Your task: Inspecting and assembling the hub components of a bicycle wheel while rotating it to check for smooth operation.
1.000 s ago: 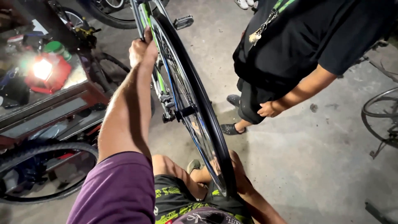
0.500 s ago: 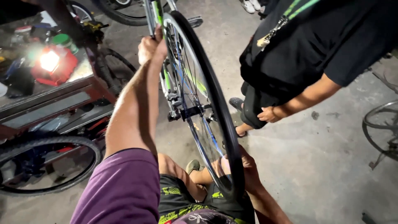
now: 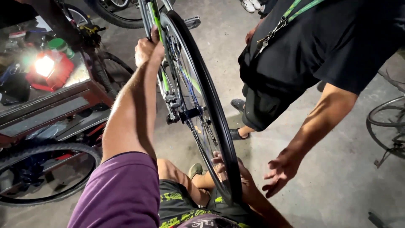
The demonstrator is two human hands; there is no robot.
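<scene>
While the bicycle wheel (image 3: 202, 105) stands upright in the green frame (image 3: 157, 25), right before the person, the frame's tube is gripped by the closed left hand (image 3: 147, 46). The wheel's lower rim is touched by the right hand (image 3: 230, 171), fingers spread through the spokes, not clamped. A bystander's open hand (image 3: 282, 171) is held just beside the tyre.

Pretty cramped: bike wheel (image 3: 202, 109) dead center, toolbox cart (image 3: 46, 105) left, a bystander's hand (image 3: 280, 171) right; open concrete floor (image 3: 337, 185) beyond.
</scene>
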